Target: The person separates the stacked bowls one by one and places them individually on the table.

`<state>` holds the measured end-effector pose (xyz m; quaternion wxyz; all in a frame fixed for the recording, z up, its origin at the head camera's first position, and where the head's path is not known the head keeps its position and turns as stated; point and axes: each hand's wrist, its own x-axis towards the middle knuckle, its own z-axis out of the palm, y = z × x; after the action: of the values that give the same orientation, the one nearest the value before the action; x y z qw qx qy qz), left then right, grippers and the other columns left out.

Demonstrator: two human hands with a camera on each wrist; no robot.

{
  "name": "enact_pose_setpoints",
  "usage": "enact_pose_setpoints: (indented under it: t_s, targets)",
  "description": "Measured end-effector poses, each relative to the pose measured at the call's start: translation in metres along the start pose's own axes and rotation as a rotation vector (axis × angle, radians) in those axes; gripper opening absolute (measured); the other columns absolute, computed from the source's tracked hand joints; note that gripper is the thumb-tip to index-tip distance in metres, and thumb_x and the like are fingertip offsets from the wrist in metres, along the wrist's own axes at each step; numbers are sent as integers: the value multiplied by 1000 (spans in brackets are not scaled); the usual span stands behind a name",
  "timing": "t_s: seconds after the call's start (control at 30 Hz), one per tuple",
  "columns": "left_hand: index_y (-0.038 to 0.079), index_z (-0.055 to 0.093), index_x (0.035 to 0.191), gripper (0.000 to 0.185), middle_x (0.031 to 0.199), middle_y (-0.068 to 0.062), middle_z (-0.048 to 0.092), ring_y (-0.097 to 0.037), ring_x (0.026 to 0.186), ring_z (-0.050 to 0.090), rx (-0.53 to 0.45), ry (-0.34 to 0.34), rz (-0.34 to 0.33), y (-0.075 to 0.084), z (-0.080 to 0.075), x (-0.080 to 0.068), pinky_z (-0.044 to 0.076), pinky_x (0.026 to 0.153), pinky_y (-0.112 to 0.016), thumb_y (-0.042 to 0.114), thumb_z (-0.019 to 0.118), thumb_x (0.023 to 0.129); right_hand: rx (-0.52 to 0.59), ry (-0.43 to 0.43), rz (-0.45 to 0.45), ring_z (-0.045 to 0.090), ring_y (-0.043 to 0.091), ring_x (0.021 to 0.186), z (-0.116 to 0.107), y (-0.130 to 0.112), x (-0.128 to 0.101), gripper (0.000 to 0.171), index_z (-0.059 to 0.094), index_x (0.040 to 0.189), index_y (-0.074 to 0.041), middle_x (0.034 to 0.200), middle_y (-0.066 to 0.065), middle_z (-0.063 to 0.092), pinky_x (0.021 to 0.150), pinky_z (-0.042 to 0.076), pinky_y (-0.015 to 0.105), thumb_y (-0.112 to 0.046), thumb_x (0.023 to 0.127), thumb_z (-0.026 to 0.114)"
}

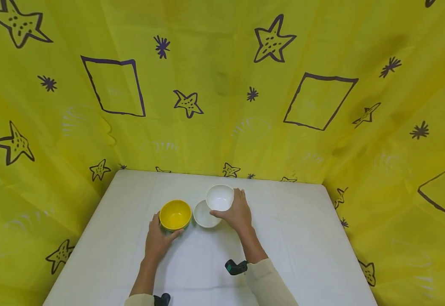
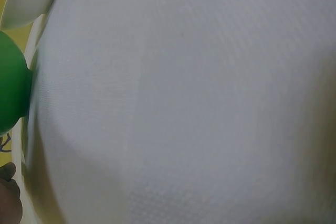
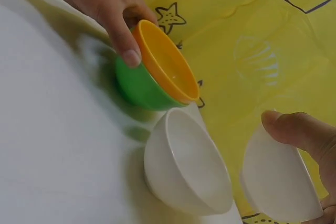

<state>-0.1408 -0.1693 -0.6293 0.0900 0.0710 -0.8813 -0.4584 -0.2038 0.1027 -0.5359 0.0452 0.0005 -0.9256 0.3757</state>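
A yellow bowl [image 1: 175, 214] sits nested in a green bowl [image 3: 137, 88], left of centre on the table. My left hand [image 1: 158, 240] grips the yellow bowl at its side, thumb near the front of the rim. Right of this pair, a white bowl [image 1: 203, 217] stands on the cloth. Above and slightly behind it, my right hand [image 1: 238, 212] holds a second white bowl [image 1: 220, 196] by the rim, clear of the lower one in the right wrist view. The left wrist view catches only the green bowl's side, part of a white bowl and a fingertip.
A white cloth covers the table [image 1: 302, 238]. Yellow curtains [image 1: 214, 140] with dark drawn stars and frames hang behind it and along both sides. Dark wrist cameras are strapped at both sleeves.
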Motion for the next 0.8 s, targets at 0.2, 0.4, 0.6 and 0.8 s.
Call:
enact_pose_setpoints:
  t_s: [0.2, 0.4, 0.6, 0.8]
  targets:
    - [3, 33, 160, 106, 160, -20, 43, -39, 149, 38, -3, -17, -26, -2, 1, 0, 18, 127, -60, 33, 95, 79, 9, 19, 17, 44, 45, 143, -4, 10, 0, 106, 47, 145, 2, 144, 22, 53, 107, 49, 62, -44, 65, 100]
    - [2, 33, 159, 105, 160, -20, 43, -40, 149, 38, -13, -22, -30, -3, 1, 1, 14, 127, -60, 34, 94, 80, 15, 34, 50, 52, 43, 134, -8, 18, -2, 105, 47, 145, 1, 140, 21, 55, 106, 50, 60, -43, 66, 100]
    - [2, 33, 159, 106, 160, -20, 43, -40, 149, 38, -17, -21, -26, -5, 2, 2, 11, 128, -59, 33, 95, 79, 23, 63, 68, 49, 47, 137, -12, 25, -3, 107, 45, 147, 5, 143, 25, 53, 106, 49, 62, -40, 67, 99]
    - [4, 31, 161, 106, 162, -19, 41, -38, 151, 36, -19, -42, -44, -4, 0, 2, 9, 128, -57, 34, 94, 80, 27, 70, 105, 52, 47, 134, -14, 32, -6, 105, 45, 147, 5, 141, 26, 53, 107, 48, 63, -40, 68, 99]
